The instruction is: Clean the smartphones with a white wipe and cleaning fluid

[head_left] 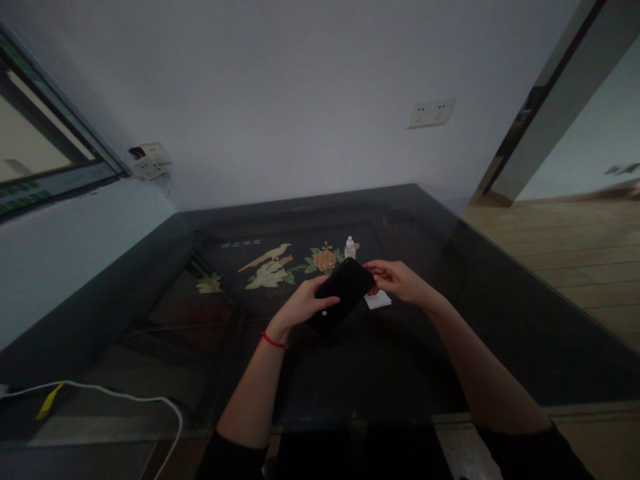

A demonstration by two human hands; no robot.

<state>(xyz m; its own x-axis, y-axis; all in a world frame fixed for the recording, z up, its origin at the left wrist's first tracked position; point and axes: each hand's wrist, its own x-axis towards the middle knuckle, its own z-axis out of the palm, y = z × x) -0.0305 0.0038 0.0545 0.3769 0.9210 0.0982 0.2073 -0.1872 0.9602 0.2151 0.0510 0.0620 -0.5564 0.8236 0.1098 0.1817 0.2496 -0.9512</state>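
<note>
A black phone [343, 293] is held above the dark glass-topped table [500, 320], tilted with its far end up to the right. My left hand [303, 303] grips its near left side, fingers wrapped round the edge; a red string circles that wrist. My right hand [397, 279] pinches the phone's far right end with closed fingers. Just under the right hand a small white square wipe [379, 301] lies flat on the table. A small white dropper bottle [350, 248] stands upright a little beyond the phone.
The tabletop shows an inlaid bird and flower picture [280, 263]. A white cable [125, 400] with a yellow tag curls at the near left. Wall sockets [431, 113] sit on the back wall, a window [40, 153] at left, wooden floor [565, 240] at right.
</note>
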